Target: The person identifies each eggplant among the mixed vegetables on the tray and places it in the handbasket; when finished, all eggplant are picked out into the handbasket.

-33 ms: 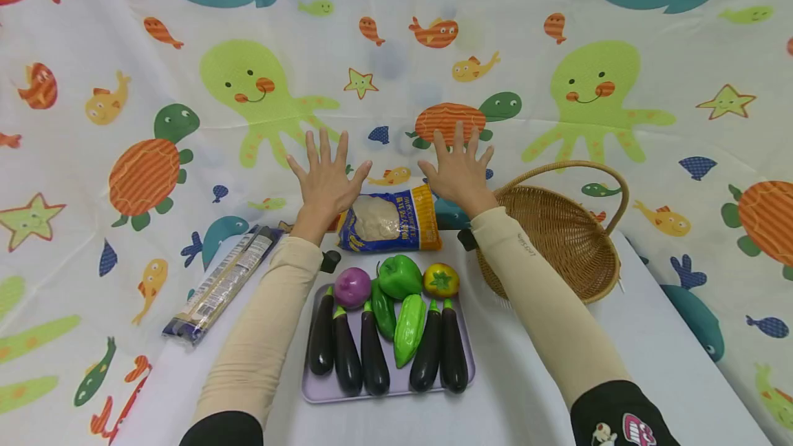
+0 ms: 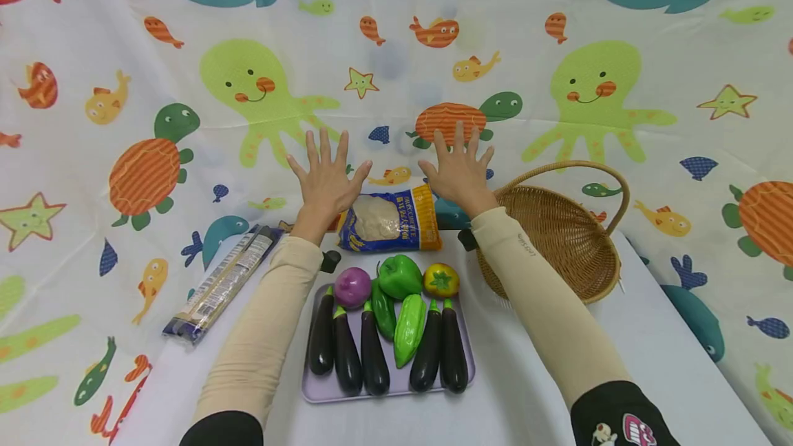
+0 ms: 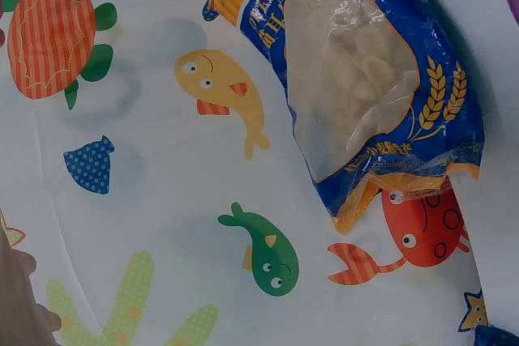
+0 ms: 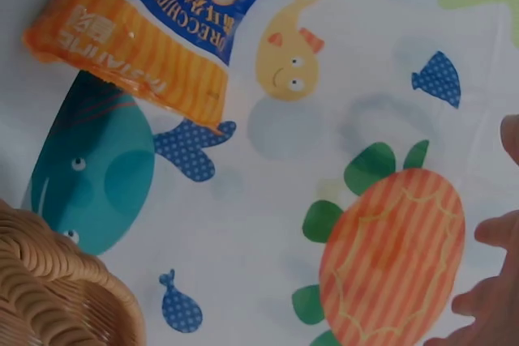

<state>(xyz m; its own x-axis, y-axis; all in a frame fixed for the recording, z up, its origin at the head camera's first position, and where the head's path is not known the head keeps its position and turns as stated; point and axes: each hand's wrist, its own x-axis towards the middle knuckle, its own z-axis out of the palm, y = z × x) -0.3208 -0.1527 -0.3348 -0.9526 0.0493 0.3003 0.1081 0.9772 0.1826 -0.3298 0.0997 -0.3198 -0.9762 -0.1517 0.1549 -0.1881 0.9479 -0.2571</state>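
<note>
Both hands are held out with fingers spread and nothing in them. My left hand is above and left of a blue and orange bag of orecchiette pasta. On the bag's other side, my right hand is near its orange end. Fingertips of the left hand show at the left edge of the left wrist view; those of the right hand show at the right edge of the right wrist view. Below the bag, a lilac tray carries several dark eggplants, green peppers, a purple onion and a yellow-green pepper.
A wicker basket with a tall handle stands at the right, beside the right forearm. At the left, a long plastic packet lies slanted by the left sleeve. A sea-animal printed cloth hangs behind the white table.
</note>
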